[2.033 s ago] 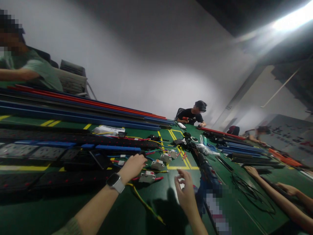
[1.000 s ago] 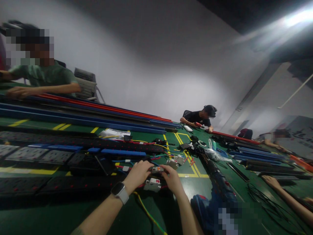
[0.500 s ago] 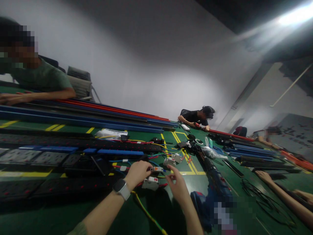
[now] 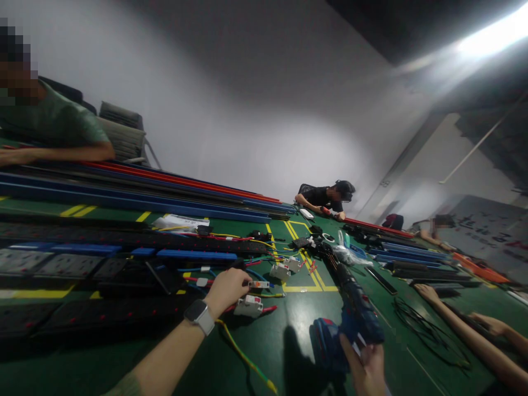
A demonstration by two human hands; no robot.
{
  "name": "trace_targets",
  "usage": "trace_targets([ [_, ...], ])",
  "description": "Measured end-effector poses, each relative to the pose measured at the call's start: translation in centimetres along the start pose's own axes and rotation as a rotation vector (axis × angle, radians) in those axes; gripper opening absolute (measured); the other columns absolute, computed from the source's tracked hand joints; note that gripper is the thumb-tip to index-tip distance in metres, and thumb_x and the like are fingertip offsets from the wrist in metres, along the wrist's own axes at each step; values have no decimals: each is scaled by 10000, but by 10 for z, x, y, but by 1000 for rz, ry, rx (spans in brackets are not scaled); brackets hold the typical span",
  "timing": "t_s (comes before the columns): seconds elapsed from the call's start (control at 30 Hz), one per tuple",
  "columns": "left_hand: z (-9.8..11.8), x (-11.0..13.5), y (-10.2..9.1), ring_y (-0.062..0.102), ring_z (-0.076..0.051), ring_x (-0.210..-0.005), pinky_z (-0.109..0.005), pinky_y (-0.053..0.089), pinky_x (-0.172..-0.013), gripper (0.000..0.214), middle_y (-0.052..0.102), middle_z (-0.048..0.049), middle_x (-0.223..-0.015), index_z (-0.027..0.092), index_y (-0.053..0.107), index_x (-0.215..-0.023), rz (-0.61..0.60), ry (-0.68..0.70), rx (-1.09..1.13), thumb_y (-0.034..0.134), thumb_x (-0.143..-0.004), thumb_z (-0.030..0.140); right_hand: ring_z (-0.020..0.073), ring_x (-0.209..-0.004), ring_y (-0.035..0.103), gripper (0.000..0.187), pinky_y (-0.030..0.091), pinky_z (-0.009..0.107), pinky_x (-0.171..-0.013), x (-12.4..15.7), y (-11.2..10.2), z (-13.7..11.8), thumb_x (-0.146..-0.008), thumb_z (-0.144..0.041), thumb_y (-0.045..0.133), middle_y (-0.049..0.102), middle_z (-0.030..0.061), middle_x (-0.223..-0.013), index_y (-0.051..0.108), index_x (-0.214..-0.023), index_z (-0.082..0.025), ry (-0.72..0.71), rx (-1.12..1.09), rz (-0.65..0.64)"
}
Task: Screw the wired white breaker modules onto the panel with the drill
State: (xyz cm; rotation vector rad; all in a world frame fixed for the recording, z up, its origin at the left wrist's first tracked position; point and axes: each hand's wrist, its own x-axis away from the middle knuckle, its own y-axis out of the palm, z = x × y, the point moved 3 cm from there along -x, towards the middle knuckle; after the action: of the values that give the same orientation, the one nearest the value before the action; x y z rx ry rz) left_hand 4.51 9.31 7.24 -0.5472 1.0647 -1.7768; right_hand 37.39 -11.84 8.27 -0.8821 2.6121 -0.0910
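Observation:
My left hand [image 4: 228,290], wearing a watch, pinches a small white circuit breaker [image 4: 259,284] with an orange switch. Just below it, another white breaker [image 4: 249,306] with a red mark lies on the green table, a red wire at its right end. Two more white breakers, including a grey-white one [image 4: 280,270], sit further off among coloured wires. My right hand [image 4: 368,366] is at the rear of a blue cordless drill [image 4: 363,313], thumb and fingers around its handle. The drill lies on its side, its battery [image 4: 328,341] toward the left.
Black socket strips [image 4: 103,318] and blue rails [image 4: 124,195] run along the left. A yellow-green wire [image 4: 247,357] lies in front. At right are a phone-like black slab [image 4: 381,280], a coiled black cable [image 4: 433,335] and another person's arm [image 4: 466,330]. Other people sit around the table.
My right hand has left the breakers and moved right and toward me onto the drill. My left hand still holds the breaker. The view has shifted slightly.

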Motion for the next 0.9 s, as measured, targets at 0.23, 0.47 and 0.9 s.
trace_targets([
  [0.23,4,1,-5,692,-228,-961,-274,479,-808,247,772,-41,-977,352,793,-1019,-20,22,4,612,-856,312,247,-657,695,623,544,343,-609,-32,30,-44,-634,-599,755,731,22,-736,718,-1094,-180,49,80,-169],
  [0.47,5,1,-6,696,-232,-955,-280,483,-821,242,774,-57,-954,328,798,-1006,-13,-19,15,613,-850,326,152,-428,501,412,447,315,-536,-21,37,-59,-711,-546,702,585,-40,-526,706,-923,-193,-36,75,-425],
  [0.9,2,1,0,690,-239,-960,-292,476,-796,258,772,-40,-954,347,794,-999,40,31,-3,593,-840,314,186,-538,601,266,542,311,-562,12,74,-81,-697,-491,692,629,-14,-559,709,-757,-233,-123,236,-762],
])
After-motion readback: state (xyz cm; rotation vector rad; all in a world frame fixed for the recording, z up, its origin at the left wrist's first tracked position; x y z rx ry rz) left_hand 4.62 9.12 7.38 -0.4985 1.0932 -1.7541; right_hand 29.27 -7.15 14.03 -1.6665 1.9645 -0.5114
